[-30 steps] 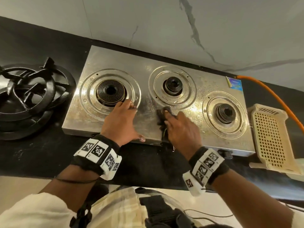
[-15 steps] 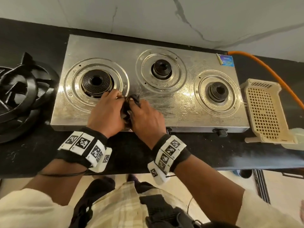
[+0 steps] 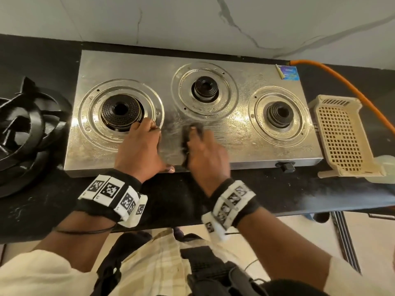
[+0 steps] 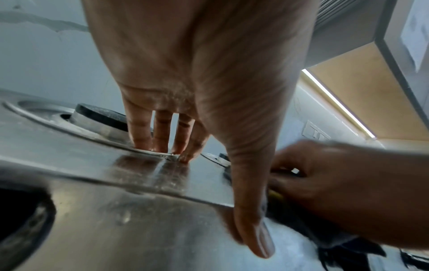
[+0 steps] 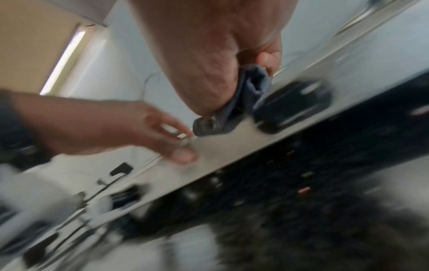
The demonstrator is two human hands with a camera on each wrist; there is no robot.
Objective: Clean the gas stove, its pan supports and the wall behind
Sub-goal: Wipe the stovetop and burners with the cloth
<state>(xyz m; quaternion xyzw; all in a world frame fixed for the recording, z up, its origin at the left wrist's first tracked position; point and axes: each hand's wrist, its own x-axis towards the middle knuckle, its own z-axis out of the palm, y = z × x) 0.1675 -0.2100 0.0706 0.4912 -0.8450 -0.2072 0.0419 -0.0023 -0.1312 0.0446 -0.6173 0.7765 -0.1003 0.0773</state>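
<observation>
A steel three-burner gas stove (image 3: 235, 133) sits on a black counter against the white marble wall (image 3: 192, 22). My left hand (image 3: 141, 144) rests flat on the stove top (image 4: 69, 161) beside the left burner (image 3: 120, 110), its fingertips (image 4: 160, 141) on the burner ring and its thumb over the front edge. My right hand (image 3: 203, 150) grips a dark grey cloth (image 3: 190, 133) and presses it on the steel between the left and middle burners. The cloth (image 5: 234, 102) bunches under the palm. The pan supports (image 3: 23, 129) lie stacked on the counter to the left.
A beige perforated plastic tray (image 3: 342, 135) lies right of the stove, with an orange gas hose (image 3: 342, 82) running behind it. A black knob (image 3: 285, 166) juts from the stove's front. The counter's front edge is close to my body.
The right hand with the cloth has slid right, away from the left hand, after meeting it half a second ago. The left hand has stayed by the left burner.
</observation>
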